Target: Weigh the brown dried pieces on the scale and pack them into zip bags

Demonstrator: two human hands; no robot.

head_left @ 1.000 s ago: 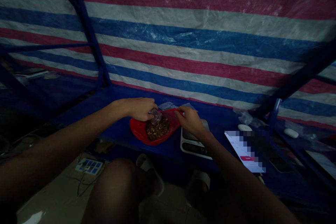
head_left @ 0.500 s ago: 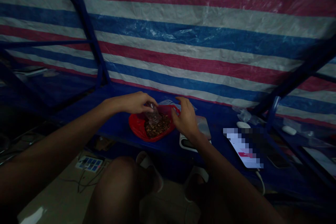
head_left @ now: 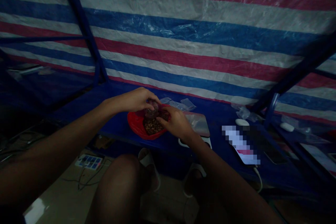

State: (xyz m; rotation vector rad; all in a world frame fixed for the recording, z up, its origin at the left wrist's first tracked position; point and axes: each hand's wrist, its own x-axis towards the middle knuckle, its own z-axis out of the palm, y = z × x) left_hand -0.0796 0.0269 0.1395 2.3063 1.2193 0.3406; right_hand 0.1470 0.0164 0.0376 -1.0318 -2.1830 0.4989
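A red bag [head_left: 135,127] holding small brown pieces [head_left: 151,126] lies open on the blue shelf [head_left: 118,129]. My left hand [head_left: 136,99] is closed on a small clear plastic bag [head_left: 152,109] just above the brown pieces. My right hand [head_left: 175,123] has come in from the right and its fingers pinch at the same small bag over the pile. The two hands nearly touch. What lies between the right fingertips is too dark to make out.
A white scale [head_left: 198,129] with a clear bag on its plate stands right of the red bag. More clear bags [head_left: 181,104] lie behind. A phone [head_left: 243,145] with a cable lies further right. A striped tarp [head_left: 183,42] closes the back. A power strip [head_left: 88,162] sits on the floor.
My right hand has moved left from the red bag's right edge to meet my left hand over the brown pieces. The left hand lifted the small clear bag a little.
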